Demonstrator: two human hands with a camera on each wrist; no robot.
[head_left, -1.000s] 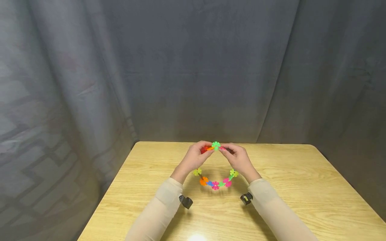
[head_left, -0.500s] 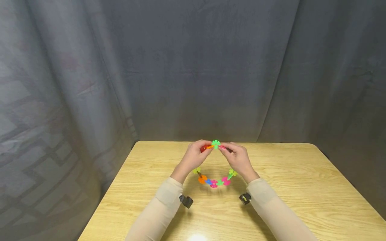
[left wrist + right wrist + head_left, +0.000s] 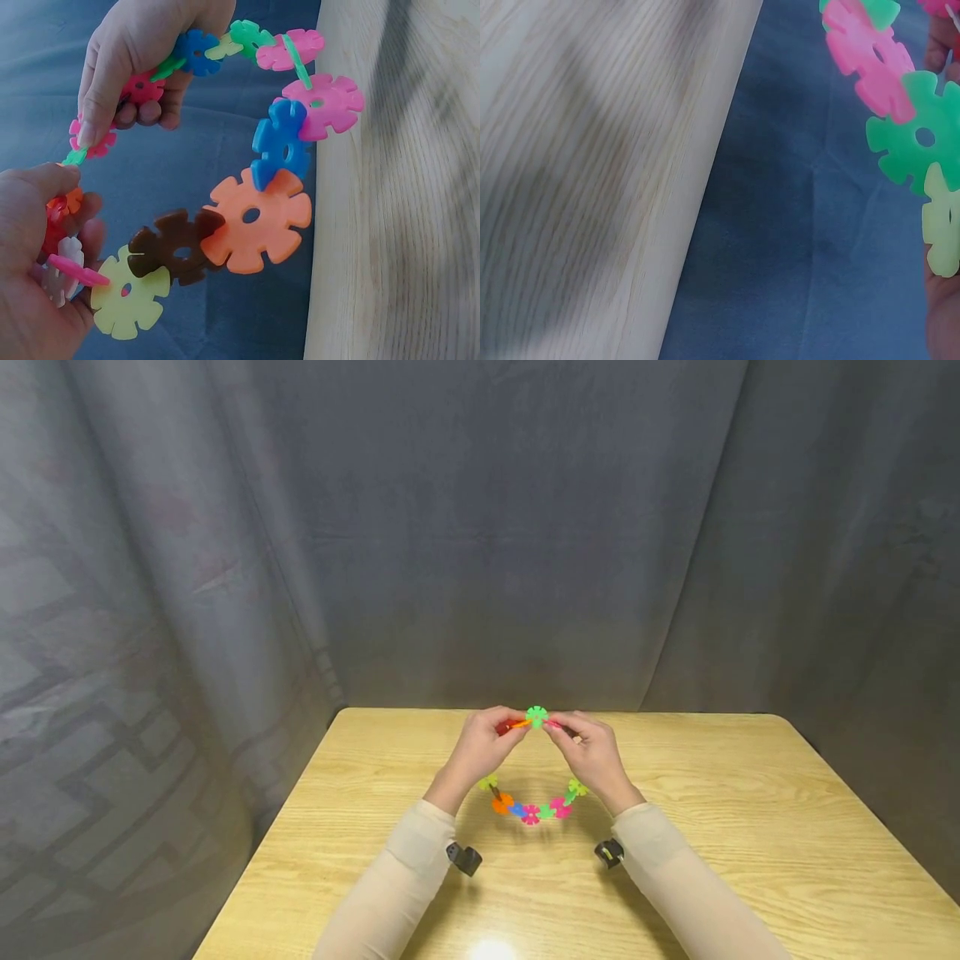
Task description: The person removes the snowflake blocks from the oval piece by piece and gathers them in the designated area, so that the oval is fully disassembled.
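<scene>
Two hands pinch the top of a snowflake-disc chain (image 3: 530, 811): the left hand (image 3: 480, 750) and right hand (image 3: 592, 752) meet at the green disc (image 3: 536, 717), each grip pinching a chain end. The hanging loop has risen slightly over the last second. The counter (image 3: 750, 827) offers wide room; its far edge lies just behind.
</scene>
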